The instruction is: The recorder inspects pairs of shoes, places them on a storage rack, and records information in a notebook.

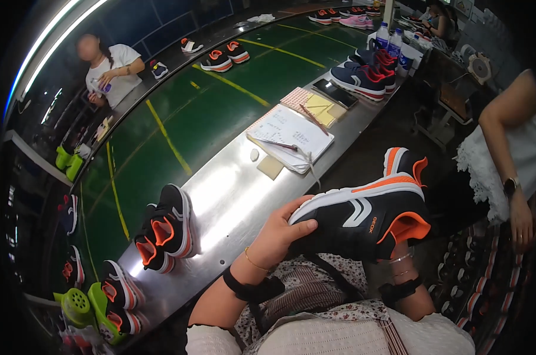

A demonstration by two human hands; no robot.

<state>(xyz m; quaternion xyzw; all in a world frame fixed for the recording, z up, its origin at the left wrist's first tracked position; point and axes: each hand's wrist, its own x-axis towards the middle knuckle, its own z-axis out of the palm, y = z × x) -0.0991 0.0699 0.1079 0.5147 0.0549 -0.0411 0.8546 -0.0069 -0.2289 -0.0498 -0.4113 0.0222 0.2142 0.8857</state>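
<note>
My left grip (280, 229) clasps the black shoe (339, 220) at its toe, thumb extended; my right wrist (402, 267) is below its opening, the hand hidden.

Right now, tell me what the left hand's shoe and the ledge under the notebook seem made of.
Shoe: matte black upper, probably textile or synthetic, since it barely shines; sole likely moulded foam or rubber, being thick and smooth. Ledge: likely bare, shiny metal, from its silvery glare.
</note>
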